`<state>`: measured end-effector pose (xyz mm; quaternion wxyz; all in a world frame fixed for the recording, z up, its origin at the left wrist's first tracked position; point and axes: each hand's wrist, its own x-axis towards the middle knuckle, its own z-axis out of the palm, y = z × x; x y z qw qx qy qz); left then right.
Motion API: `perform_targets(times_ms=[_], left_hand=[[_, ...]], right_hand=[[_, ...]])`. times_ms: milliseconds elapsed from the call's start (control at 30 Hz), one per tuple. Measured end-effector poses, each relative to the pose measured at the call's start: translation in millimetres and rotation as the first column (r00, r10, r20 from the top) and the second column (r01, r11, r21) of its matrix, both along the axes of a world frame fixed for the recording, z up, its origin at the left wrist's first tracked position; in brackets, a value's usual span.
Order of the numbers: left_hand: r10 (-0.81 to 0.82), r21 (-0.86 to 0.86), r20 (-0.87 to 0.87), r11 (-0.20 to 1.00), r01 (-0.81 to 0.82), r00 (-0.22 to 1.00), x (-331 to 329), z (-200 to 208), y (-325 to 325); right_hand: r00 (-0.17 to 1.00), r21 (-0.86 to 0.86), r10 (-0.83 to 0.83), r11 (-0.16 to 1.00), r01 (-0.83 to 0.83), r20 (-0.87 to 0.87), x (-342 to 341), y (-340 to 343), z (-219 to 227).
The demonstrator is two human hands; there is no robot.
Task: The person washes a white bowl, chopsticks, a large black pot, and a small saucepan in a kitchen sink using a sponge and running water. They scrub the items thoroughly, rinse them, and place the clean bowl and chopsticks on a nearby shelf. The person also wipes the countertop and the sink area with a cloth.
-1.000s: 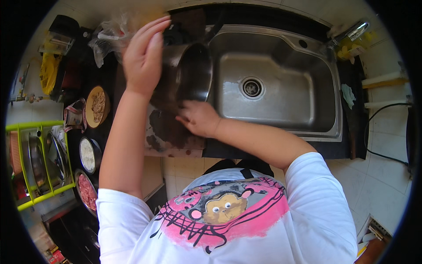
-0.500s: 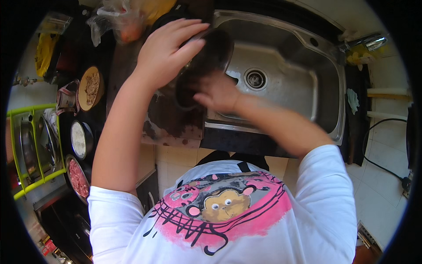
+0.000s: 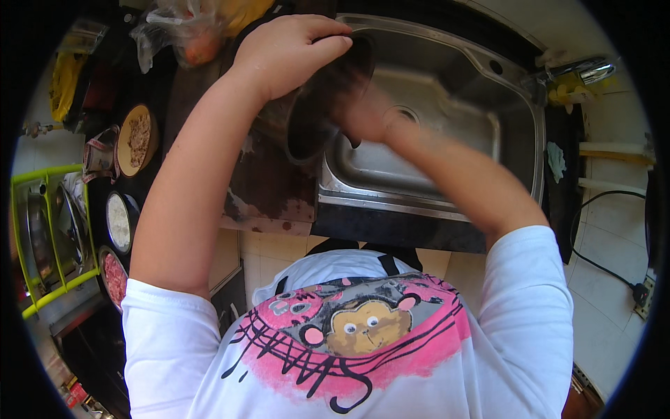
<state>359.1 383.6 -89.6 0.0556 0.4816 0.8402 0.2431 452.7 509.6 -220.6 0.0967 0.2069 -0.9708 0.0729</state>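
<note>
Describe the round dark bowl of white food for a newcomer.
From the rectangular steel sink, look left past the left forearm. The dark bowl sits between the yellowish round bowl of brown food and the round bowl of pink food; only its contents are white.

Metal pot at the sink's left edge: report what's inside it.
The metal pot shows a dark inner wall. The blurred right hand covers part of its mouth, hiding what lies behind; any contents cannot be made out.
</note>
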Motion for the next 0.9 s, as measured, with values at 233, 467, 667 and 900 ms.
perform_targets(times_ms=[233, 467, 667, 900], left_hand=[[0.055, 0.024, 0.027, 0.998, -0.055, 0.998, -13, -9, 8], [0.029, -0.216, 0.046, 0.976, -0.019, 0.999, 5, 35, 21], [0.076, -0.259, 0.057, 0.964, -0.059, 0.996, 2, 32, 26], [0.077, -0.239, 0.062, 0.969, -0.06, 0.995, -4, 29, 29]], right_hand=[[0.988, -0.162, -0.127, 0.977, 0.14, 0.089, 18, -35, -16], [0.99, 0.31, -0.118, 0.941, 0.137, -0.077, -8, 10, 9], [0.995, 0.241, -0.075, 0.966, 0.088, -0.062, -4, 13, 11], [0.993, -0.013, -0.106, 0.994, 0.105, -0.05, 8, -6, -11]])
